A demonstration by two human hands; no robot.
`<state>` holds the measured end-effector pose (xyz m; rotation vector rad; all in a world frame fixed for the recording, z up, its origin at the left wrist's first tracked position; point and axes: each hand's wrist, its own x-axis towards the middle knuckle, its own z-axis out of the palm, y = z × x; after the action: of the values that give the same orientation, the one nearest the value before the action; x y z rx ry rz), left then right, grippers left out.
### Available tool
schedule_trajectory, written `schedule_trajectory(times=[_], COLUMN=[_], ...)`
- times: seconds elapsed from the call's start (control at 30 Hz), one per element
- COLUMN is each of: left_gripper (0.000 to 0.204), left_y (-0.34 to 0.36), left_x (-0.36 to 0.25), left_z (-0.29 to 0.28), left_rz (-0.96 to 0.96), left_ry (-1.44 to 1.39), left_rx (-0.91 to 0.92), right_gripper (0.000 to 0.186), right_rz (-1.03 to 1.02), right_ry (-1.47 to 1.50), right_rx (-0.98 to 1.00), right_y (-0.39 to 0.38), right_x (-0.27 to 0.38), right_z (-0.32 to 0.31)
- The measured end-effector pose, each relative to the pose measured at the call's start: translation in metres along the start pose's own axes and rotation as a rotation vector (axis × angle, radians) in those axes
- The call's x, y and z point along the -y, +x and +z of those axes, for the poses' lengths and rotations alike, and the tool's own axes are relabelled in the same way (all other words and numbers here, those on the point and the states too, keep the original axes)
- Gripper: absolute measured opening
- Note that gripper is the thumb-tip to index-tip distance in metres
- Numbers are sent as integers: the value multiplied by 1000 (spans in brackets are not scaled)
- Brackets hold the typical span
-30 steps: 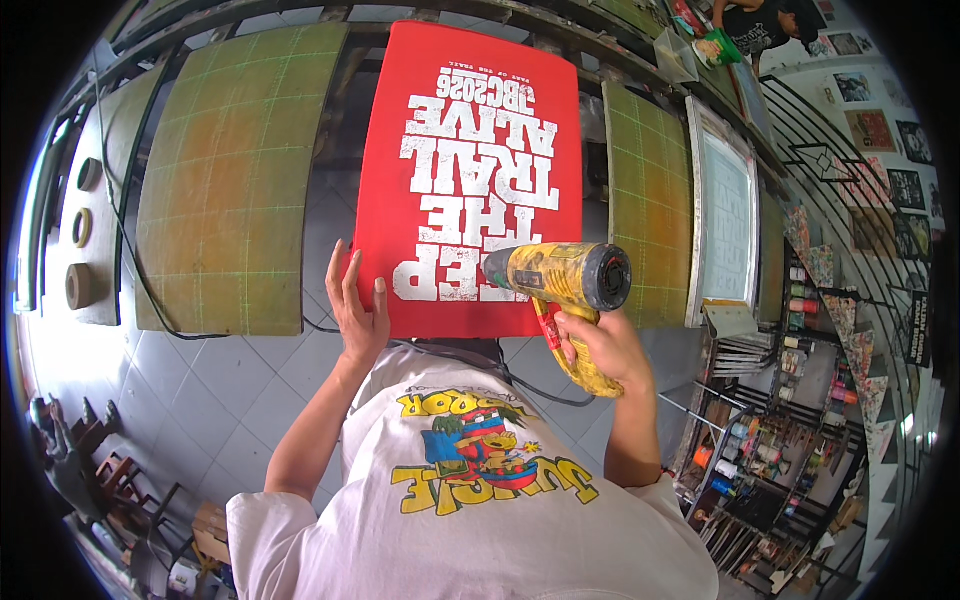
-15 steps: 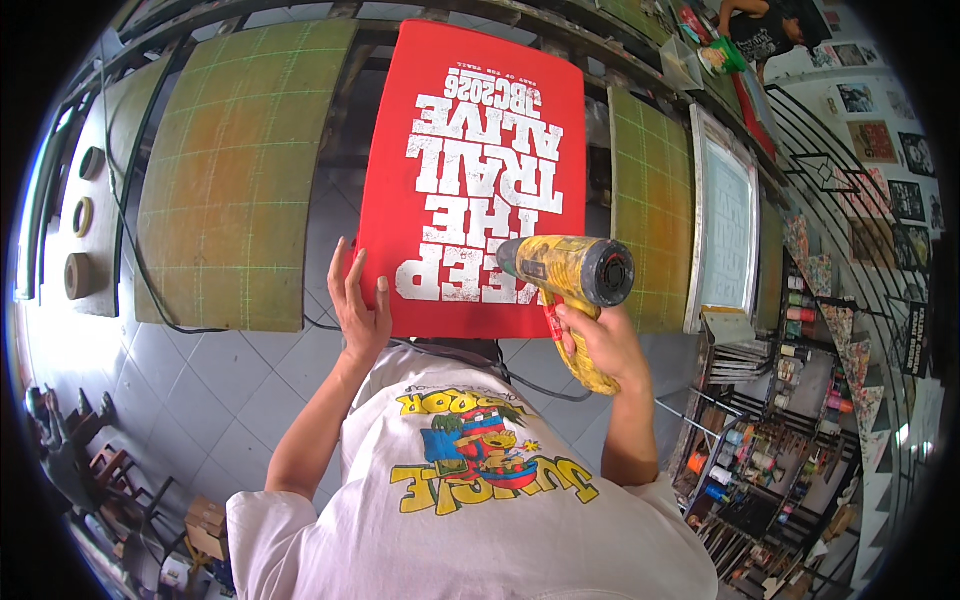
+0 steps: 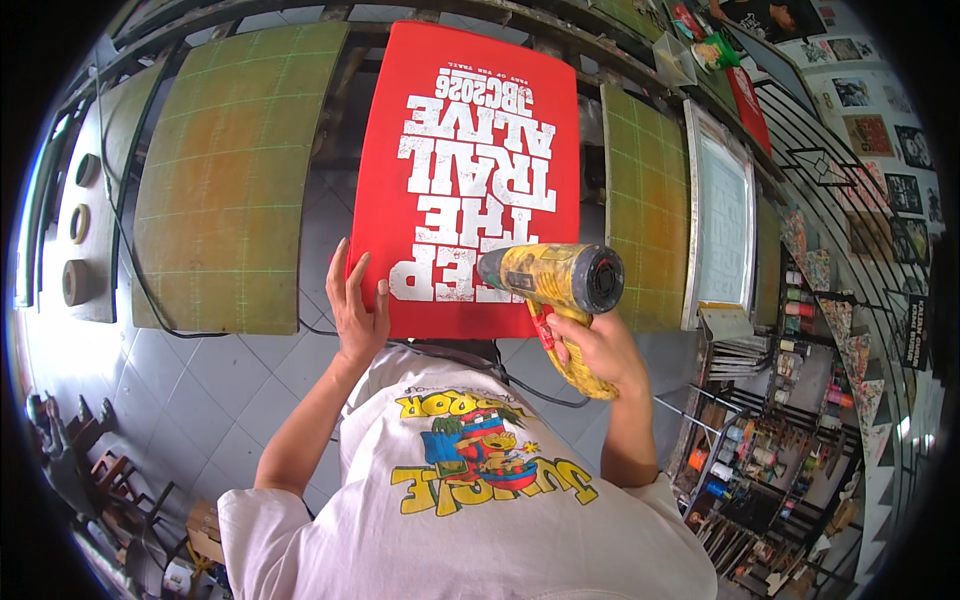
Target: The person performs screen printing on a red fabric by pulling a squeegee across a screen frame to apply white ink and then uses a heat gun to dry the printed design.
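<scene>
Stretched flat over a board in front of me is red fabric [image 3: 385, 180] with large white printed lettering. In my right hand [image 3: 607, 352] is a yellow and black heat gun [image 3: 545, 275], gripped round its handle. Its nozzle points left over the lowest row of lettering and hides part of it. My left hand [image 3: 358, 310] rests at the near left edge of the red fabric, fingers extended and slightly apart. A dark cable [image 3: 530, 388] runs below the board, by my waist.
Olive boards with green grid lines [image 3: 225, 180] flank the red one. Tape rolls [image 3: 76, 282] lie on a pale board at far left. A framed screen [image 3: 722, 220] stands on the right. Shelves with several bottles [image 3: 760, 455] are at lower right, and a person [image 3: 765, 18] is at upper right.
The heat gun and my right hand have shifted slightly left across the lowest lettering. My left hand stays at the fabric's edge. The whole view has shifted a little.
</scene>
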<state>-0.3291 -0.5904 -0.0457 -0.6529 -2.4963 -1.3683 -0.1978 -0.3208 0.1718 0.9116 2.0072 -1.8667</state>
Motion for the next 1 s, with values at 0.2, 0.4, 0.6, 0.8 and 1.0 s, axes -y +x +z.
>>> schedule_trajectory(times=[0.2,0.4,0.6,0.8,1.0], left_gripper=[53,51,50,50,52], left_y=[2,1,1,1,-1], left_x=[-1,-1,-2,0,2], left_z=[-4,-1,-1,-1,2], left_rz=[32,23,12,2,1], left_ry=[13,12,28,6,-1], left_rx=[48,25,36,26,20], right_gripper=[12,12,13,11,12], right_rz=[-41,-1,29,27,32], right_ry=[14,34,-1,24,35], right_rx=[-51,-50,-36,-13,-6], right_y=[5,-10,-15,-21,-26], right_x=[-6,-9,-3,-8,-10], right_z=[-1,-8,-9,-2,-9])
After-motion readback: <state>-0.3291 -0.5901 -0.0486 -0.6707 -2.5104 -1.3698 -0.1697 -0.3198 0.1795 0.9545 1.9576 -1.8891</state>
